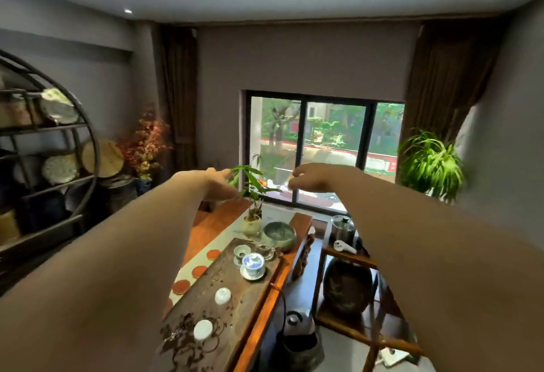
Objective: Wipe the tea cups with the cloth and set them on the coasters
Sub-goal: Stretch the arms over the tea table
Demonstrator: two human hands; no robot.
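Both my arms reach far forward, high above the tea table. My left hand and my right hand hold nothing, fingers loosely spread. Far below them, two white tea cups stand upside down on the dark carved tea tray: one mid-tray, one nearer me. Several round red coasters, among them one and another, lie in a row on a pale runner left of the tray. I see no cloth.
A blue-and-white lidded cup, a small green cup, a glass pitcher, a green bowl and a potted plant crowd the tray's far end. A kettle and side shelf stand right; a round display shelf stands left.
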